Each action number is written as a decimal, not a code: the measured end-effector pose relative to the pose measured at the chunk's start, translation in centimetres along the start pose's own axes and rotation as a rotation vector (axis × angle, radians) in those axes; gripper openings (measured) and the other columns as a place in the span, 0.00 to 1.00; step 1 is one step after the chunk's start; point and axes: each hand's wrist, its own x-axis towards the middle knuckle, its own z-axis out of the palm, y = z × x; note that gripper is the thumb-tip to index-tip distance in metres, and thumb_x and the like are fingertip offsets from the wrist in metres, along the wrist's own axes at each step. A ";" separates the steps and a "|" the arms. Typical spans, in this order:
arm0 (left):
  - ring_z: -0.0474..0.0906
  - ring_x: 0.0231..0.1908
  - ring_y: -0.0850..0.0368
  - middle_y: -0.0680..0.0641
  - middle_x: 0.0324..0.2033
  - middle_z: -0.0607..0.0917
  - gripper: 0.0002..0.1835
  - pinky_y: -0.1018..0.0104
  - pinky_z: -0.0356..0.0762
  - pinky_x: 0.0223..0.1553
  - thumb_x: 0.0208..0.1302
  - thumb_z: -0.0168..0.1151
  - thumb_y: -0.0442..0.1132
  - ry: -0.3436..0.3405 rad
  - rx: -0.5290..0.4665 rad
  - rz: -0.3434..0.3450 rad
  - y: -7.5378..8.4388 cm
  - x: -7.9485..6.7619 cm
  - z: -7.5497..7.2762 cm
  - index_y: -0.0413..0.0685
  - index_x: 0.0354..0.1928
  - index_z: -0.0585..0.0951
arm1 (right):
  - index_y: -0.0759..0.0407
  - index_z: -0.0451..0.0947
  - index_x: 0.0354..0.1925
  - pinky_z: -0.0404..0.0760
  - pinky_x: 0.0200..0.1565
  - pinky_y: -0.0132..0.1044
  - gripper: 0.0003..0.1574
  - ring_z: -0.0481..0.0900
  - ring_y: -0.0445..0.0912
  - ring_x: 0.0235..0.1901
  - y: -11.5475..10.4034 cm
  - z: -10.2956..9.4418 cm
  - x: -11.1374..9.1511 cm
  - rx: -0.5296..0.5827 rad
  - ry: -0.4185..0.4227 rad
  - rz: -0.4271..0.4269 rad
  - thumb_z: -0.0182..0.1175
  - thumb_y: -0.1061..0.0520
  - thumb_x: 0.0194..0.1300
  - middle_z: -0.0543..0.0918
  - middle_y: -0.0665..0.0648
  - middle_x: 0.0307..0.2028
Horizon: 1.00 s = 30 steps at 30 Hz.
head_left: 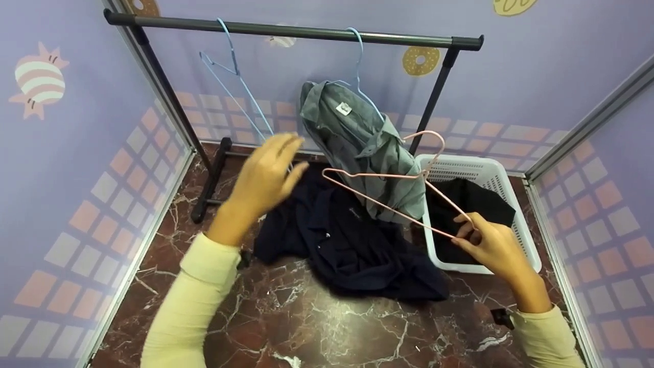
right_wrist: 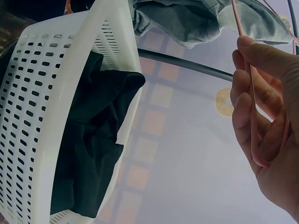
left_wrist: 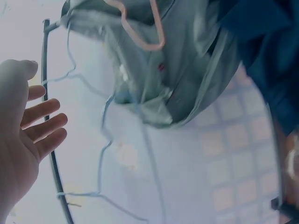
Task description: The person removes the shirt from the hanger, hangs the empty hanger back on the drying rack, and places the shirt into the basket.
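Pink hanger: a thin, smooth, triangular salmon-pink clothes hanger [head_left: 388,176] is slanting in mid-air between the hanging shirt and the basket, its curved hook pointing upward.
Right hand: the right hand [head_left: 490,245] is pinching one lower corner of the pink hanger, thumb against bent fingers.
Left hand: the left hand [head_left: 268,171] is grasping nothing; its fingers are spreading loosely near a thin sky-blue hanger [head_left: 250,97].
Hanging shirt: a grey-green, creased, collared shirt [head_left: 357,138] is drooping from a second sky-blue hanger [head_left: 359,59], a small white label showing inside its neck.
Rack: a round black metal rail [head_left: 286,30] is carrying both blue hangers.
Dark garment: a soft navy collared garment [head_left: 352,245] is lying in loose folds on the glossy, pale-veined, red-brown floor [head_left: 332,327].
Basket: a white, rounded, rectangular basket [head_left: 529,245] is standing to the right, holding crumpled black cloth [head_left: 475,199].
Left wrist view: it is revealing the left palm and a reddish button on the grey-green shirt, with the pink hanger's far corner crossing in front.
Right wrist view: it is showing the pink hanger's rounded corner nestling inside the bent fingers, and rows of oblong slots lining the basket's outer wall.
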 end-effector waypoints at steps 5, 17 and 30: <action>0.75 0.65 0.37 0.33 0.62 0.80 0.26 0.49 0.69 0.73 0.76 0.60 0.45 0.010 0.023 -0.045 -1.4 2.2 -1.5 0.33 0.66 0.75 | 0.56 0.82 0.48 0.73 0.25 0.24 0.29 0.79 0.35 0.21 0.0 0.1 0.0 0.000 0.006 -0.015 0.83 0.64 0.47 0.86 0.39 0.27; 0.56 0.78 0.36 0.35 0.76 0.64 0.33 0.51 0.48 0.81 0.77 0.56 0.49 -0.109 0.094 -0.260 -4.8 8.5 -4.1 0.39 0.76 0.64 | 0.55 0.81 0.48 0.73 0.25 0.25 0.29 0.81 0.38 0.21 -0.1 0.0 -0.1 -0.013 -0.004 -0.011 0.82 0.63 0.47 0.86 0.40 0.27; 0.54 0.79 0.36 0.37 0.76 0.66 0.32 0.52 0.45 0.82 0.77 0.58 0.48 -0.114 0.153 -0.339 -7.5 13.7 -5.1 0.40 0.75 0.66 | 0.55 0.81 0.47 0.75 0.25 0.27 0.29 0.81 0.37 0.21 -0.2 -0.1 0.0 -0.024 -0.002 -0.035 0.82 0.62 0.47 0.87 0.41 0.26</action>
